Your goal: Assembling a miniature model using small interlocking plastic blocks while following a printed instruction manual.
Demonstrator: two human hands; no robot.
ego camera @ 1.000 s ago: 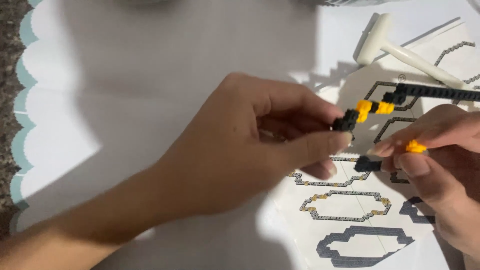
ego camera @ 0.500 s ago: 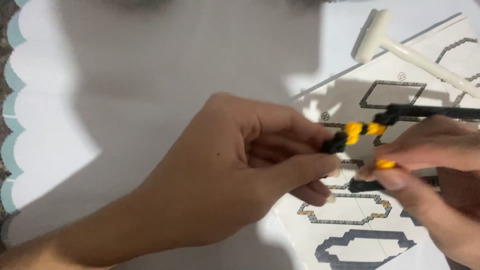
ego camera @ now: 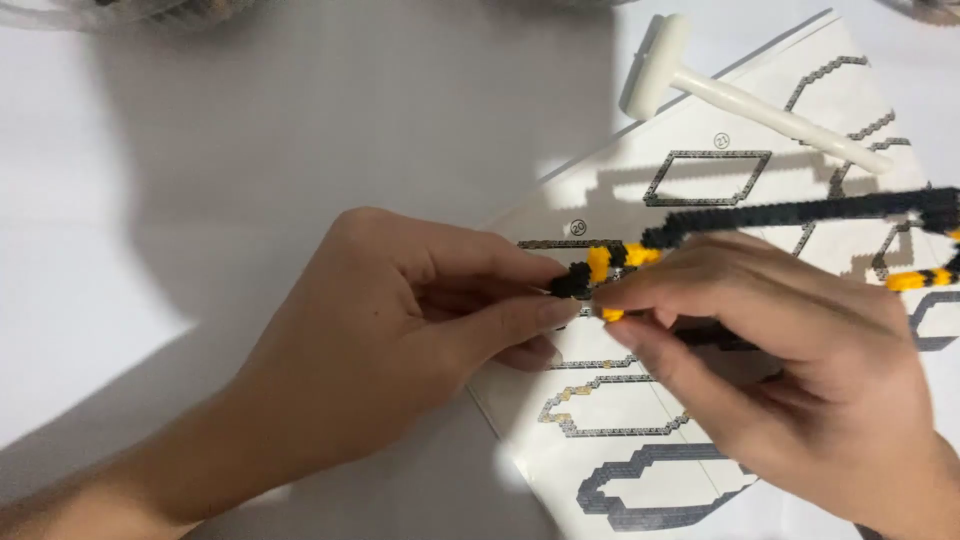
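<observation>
Two hands are seen over a white table (ego camera: pixel 200 150). The near end of a black and yellow brick frame (ego camera: pixel 780 212) is pinched between thumb and fingers of the left hand (ego camera: pixel 400 340), just above an instruction sheet (ego camera: pixel 640 420). A small yellow piece (ego camera: pixel 612 315) is clamped in the fingertips of the right hand (ego camera: pixel 780 370) and is held against that same end, touching it. The frame is carried off the sheet, running right toward the picture's edge. A white plastic hammer (ego camera: pixel 745 95) is laid on the sheet's upper part, well apart from both hands.
</observation>
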